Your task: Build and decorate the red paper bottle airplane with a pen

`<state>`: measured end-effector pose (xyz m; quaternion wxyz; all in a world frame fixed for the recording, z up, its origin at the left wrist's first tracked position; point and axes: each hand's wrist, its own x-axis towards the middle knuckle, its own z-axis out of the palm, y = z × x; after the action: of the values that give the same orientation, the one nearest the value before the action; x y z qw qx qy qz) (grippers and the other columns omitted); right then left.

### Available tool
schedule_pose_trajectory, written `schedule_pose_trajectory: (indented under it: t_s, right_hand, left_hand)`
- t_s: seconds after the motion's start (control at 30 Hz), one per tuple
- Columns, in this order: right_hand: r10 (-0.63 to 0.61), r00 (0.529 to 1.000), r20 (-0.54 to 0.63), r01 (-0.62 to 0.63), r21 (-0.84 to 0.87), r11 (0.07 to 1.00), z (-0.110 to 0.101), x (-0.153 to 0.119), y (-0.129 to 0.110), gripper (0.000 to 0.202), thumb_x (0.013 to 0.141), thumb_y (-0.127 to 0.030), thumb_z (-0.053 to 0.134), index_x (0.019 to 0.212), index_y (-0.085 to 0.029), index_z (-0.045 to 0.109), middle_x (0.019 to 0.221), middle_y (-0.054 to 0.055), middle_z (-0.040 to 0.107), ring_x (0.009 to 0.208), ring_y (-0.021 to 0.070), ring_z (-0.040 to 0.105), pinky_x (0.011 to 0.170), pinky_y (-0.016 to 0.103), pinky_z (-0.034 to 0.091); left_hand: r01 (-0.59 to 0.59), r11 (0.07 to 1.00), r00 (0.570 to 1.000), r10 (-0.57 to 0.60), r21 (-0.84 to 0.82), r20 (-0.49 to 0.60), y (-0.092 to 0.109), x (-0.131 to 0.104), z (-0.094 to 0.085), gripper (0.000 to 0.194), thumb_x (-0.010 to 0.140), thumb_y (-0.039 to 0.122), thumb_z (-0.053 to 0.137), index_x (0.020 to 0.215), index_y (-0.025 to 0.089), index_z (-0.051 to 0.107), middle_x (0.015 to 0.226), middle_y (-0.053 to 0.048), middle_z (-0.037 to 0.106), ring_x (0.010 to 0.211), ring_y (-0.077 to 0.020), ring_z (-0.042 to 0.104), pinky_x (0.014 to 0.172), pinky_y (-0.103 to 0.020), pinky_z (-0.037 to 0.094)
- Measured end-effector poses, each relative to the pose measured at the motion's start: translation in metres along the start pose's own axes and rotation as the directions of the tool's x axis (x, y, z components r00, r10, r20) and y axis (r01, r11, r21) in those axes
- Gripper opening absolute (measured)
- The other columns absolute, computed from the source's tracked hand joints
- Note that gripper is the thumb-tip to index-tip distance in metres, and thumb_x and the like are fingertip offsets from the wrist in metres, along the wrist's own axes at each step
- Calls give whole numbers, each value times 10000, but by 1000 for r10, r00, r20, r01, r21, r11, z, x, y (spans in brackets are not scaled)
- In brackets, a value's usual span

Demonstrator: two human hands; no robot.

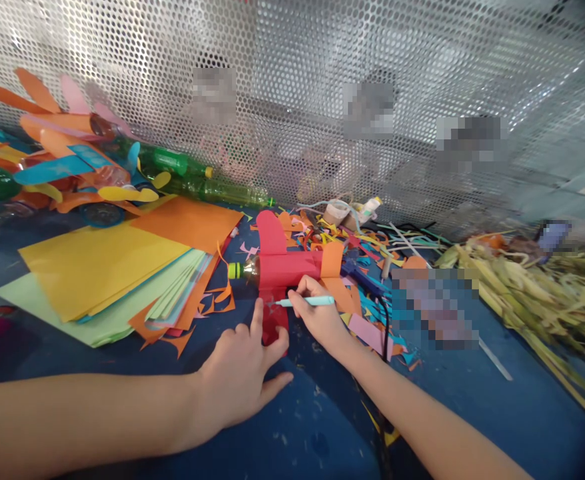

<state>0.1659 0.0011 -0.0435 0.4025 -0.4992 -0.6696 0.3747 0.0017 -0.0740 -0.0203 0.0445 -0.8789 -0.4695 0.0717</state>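
Observation:
A plastic bottle wrapped in red paper [290,268] lies on its side, its yellow-green cap [235,271] pointing left. Red paper wings stick out on both sides, and orange paper fins [331,259] sit at its right end. My right hand [317,313] grips a light blue marker [310,301], the tip pointing left over the near red wing [274,327]. My left hand [245,360] presses on that wing with its fingers spread. Whether the tip touches the paper I cannot make out.
Sheets of coloured paper [102,267] are stacked at left, with finished-looking bottle planes [72,160] behind. Paper scraps, a glue gun [365,277] and its black cable [386,327] lie to the right. Dry corn husks [547,287] cover the far right. A perforated metal screen [297,60] stands behind.

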Motion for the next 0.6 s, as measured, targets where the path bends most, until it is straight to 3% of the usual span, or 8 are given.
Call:
schedule_pose_trajectory:
  t_s: [0.27,0.6]
  right_hand:
    - [3,1000,0,-3,27,1000,-1,2,-3,260,831,-286,529,630,-225,377,488,-70,414,453,108,387,479,237,306]
    - [-32,999,-5,32,34,999,-2,2,1,246,834,-273,529,637,-226,390,486,-70,419,454,109,393,482,236,308]
  left_hand:
    - [9,1000,1000,-8,-13,16,-1,0,0,559,904,586,285,1347,272,418,1422,-264,367,716,-293,627,564,-384,471]
    - [-10,1000,1000,10,-8,-21,-2,0,-1,558,904,573,280,1338,259,435,1384,-275,417,688,-301,638,541,-389,479]
